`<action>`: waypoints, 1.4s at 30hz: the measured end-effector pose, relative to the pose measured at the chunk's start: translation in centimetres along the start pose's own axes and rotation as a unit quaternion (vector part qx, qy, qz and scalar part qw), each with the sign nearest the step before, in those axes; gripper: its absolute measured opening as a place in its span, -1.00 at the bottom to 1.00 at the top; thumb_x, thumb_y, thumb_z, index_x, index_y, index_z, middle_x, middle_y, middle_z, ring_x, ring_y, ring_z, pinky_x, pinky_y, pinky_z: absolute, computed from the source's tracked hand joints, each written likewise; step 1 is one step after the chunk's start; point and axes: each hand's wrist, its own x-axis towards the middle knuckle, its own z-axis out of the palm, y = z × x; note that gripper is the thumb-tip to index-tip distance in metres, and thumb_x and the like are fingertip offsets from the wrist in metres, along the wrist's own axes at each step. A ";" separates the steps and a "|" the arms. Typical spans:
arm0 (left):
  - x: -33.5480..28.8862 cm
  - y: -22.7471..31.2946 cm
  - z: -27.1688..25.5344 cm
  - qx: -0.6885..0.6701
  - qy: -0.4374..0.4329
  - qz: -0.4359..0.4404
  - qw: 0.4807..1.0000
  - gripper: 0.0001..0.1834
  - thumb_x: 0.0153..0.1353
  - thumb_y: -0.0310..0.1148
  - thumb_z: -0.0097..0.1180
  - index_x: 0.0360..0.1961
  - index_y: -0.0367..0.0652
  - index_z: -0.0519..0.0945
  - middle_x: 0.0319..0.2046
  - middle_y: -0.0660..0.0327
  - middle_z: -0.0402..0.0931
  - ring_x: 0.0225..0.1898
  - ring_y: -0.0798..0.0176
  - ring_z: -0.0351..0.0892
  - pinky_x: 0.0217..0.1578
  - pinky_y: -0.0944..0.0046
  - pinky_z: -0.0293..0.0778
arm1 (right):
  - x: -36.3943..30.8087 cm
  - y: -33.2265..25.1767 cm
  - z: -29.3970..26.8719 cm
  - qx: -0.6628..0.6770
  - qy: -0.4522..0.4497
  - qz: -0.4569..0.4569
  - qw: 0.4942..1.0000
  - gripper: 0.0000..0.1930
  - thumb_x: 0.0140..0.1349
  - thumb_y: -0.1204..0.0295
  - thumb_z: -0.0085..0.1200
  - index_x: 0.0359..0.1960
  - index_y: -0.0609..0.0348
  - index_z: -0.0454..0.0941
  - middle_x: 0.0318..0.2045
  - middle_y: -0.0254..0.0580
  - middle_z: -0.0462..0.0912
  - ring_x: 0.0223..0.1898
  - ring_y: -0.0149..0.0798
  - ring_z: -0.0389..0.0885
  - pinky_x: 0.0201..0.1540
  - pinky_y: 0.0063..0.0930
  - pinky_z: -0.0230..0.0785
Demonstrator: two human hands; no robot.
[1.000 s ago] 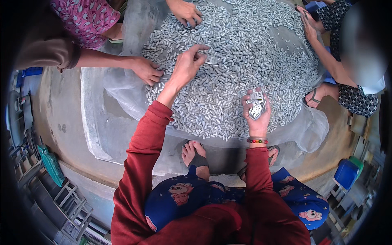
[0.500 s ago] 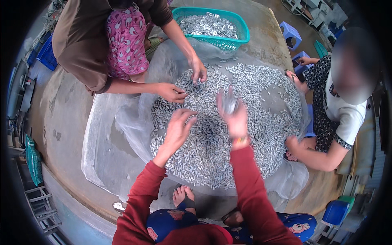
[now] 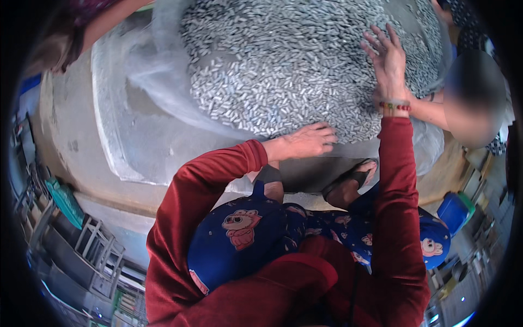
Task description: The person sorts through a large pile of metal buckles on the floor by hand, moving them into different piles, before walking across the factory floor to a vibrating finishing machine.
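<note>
A wide heap of small silver-grey cylindrical pieces [image 3: 294, 71] lies on a translucent pale sheet [image 3: 169, 92]. My left hand [image 3: 308, 140] rests palm down at the heap's near edge, its fingers stretched to the right with the tips by the nearest pieces. Over the right part of the heap, my right hand [image 3: 388, 62] is raised with its fingers spread. Nothing shows in its palm. A beaded bracelet [image 3: 395, 107] circles the right wrist.
A co-worker's forearm [image 3: 427, 111] reaches in from the right, beside my right wrist. Another person's arm [image 3: 111, 22] shows at the upper left. My sandalled foot [image 3: 359, 177] stands close to the heap's near edge. A blue container [image 3: 453, 210] stands at far right.
The view has tipped down toward my lap, and the green basket has left it. My left hand has moved to the heap's near edge. The shiny clear-looking thing in my right hand no longer shows.
</note>
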 end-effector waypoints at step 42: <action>1.1 -9.9 -6.9 0.121 -0.077 -0.052 0.988 -0.76 -0.03 -0.39 0.08 -0.27 0.03 0.61 -0.10 0.35 0.44 -0.05 0.19 0.36 -0.07 0.11 0.35 | 0.5 4.3 -3.3 -0.646 -0.174 -0.340 0.660 -0.48 0.12 0.45 0.01 0.16 -0.31 0.35 0.12 -0.38 0.41 -0.03 -0.09 0.41 0.10 -0.32 0.22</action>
